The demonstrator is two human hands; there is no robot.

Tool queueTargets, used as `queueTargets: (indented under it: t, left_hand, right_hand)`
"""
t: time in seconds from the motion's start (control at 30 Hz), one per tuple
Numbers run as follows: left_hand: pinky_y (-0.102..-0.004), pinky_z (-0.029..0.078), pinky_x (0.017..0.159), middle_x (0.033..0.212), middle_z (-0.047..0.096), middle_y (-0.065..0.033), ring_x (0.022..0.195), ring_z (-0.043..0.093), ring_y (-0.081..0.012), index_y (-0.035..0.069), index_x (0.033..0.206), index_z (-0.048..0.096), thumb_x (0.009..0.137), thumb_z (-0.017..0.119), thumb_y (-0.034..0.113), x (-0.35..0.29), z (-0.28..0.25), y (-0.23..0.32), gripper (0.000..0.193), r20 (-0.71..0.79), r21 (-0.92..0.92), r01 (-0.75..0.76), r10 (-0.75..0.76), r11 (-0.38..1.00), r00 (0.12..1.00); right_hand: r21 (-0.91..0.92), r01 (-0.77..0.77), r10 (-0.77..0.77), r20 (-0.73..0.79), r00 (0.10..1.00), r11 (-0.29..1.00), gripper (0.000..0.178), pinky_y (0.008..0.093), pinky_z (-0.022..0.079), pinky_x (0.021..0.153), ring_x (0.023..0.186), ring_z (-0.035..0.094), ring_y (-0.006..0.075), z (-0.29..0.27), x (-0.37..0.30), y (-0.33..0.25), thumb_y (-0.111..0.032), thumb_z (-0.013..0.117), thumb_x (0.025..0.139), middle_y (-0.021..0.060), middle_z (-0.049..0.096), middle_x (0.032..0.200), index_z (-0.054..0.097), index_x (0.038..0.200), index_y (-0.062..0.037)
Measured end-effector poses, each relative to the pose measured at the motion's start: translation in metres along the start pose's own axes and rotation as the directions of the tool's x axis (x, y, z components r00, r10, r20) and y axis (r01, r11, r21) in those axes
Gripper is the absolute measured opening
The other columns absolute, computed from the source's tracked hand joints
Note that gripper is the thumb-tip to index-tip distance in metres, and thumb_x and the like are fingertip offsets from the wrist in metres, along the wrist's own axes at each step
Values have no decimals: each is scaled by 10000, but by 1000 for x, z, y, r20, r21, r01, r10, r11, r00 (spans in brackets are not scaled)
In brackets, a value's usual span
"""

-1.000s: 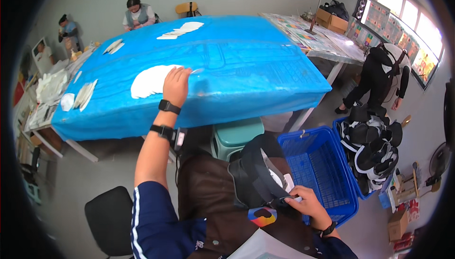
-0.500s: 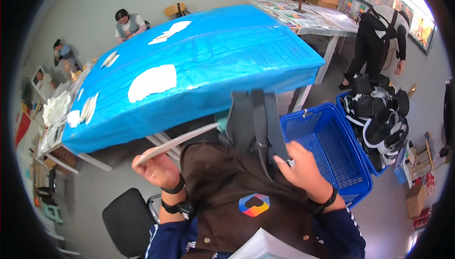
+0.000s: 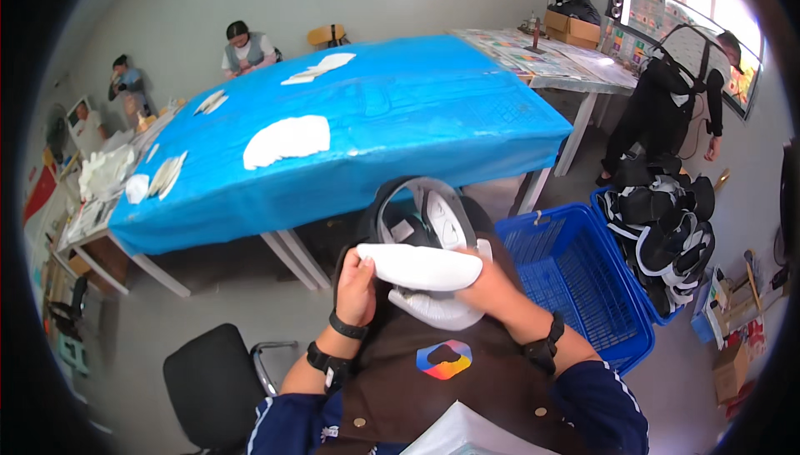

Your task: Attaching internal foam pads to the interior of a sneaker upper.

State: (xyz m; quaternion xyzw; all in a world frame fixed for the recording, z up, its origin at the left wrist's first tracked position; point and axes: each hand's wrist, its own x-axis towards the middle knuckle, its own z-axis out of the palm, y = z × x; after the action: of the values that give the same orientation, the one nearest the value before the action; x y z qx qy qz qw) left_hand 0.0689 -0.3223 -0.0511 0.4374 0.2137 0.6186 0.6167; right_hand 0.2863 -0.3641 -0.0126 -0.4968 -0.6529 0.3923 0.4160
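Above my lap, a smooth white curved pad point(image 3: 421, 268) is stretched between my hands. My left hand point(image 3: 357, 292) is closed on the pad's left end, thumb on the near face. At the other end, my right hand point(image 3: 492, 287) touches the pad; its fingers are hidden behind it, and a small white piece shows just above them. Behind and below the pad rests a rounded black-and-white padded item point(image 3: 442, 215), hollow, with a grey rim and pale lining. The pad covers its middle, and I cannot tell its exact kind.
Ahead stands a table with a blue cover point(image 3: 433, 97), bearing several white pieces point(image 3: 287, 140). To my right are a blue basket point(image 3: 575, 280) and another heaped with black-and-white items point(image 3: 667, 222). A black chair point(image 3: 212, 380) stands left. A person point(image 3: 675, 97) bends at the far right; others are at far left.
The white pad has swung across from the left to between my hands. The black item has turned from a flat dark side with a strap to its hollow, pale-lined side.
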Motion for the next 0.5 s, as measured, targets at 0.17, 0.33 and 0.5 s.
queueTargets:
  t: [0.17, 0.33, 0.5]
  left_hand:
    - [-352, 400, 928, 1105, 560, -98, 1042, 535, -201, 49, 1097, 456, 941, 449, 158, 7, 4, -14, 190, 21, -105, 76, -75, 992, 997]
    - [-345, 397, 922, 1056, 567, -80, 1017, 536, -185, 50, 1069, 461, 939, 451, 148, 11, 10, -16, 163, 7, -123, 107, -107, 987, 994]
    - [-325, 458, 835, 1011, 578, -69, 931, 574, -167, 58, 1047, 458, 954, 431, 164, 20, 23, 3, 144, -71, -113, 86, -94, 990, 993]
  right_hand:
    - [-625, 106, -362, -298, 884, 773, 719, 408, 384, 946, 1117, 481, 362, -36, 51, 94, -191, 656, 785, 264, 394, 1294, 286, 1354, 48]
    - [150, -128, 156, -190, 969, 980, 631, 228, 409, 591, 670, 490, 83, -30, 46, 103, -154, 645, 830, 37, 545, 778, 319, 1324, 63]
    - [176, -8, 49, -232, 971, 984, 356, 206, 333, 503, 576, 411, 33, -42, 28, 68, -68, 621, 824, -5, 464, 706, 431, 1112, 18]
